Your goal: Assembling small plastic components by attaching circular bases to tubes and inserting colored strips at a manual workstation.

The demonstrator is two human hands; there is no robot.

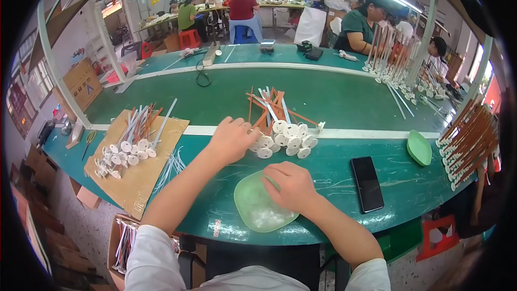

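Note:
My left hand (232, 139) reaches to the left end of a pile of white slotted discs (291, 139) on brown and white strip-like stems (272, 105). Its fingers are bent in against the nearest discs, and what they grip is hidden. Over the right side of a shallow light-green dish (256, 205) is my right hand (291, 185), its fingers curled together. Anything held in them is too small or covered to make out. The dish looks shiny inside, with small clear bits that I cannot identify.
At left, cardboard (129, 178) carries more disc-ended stems (126, 153), beside thin white strips (171, 170) and scissors (88, 143). To the right lie a black phone (367, 184), a second green dish (419, 148) and a rack of brown stems (468, 140). A co-worker (361, 27) sits across the table.

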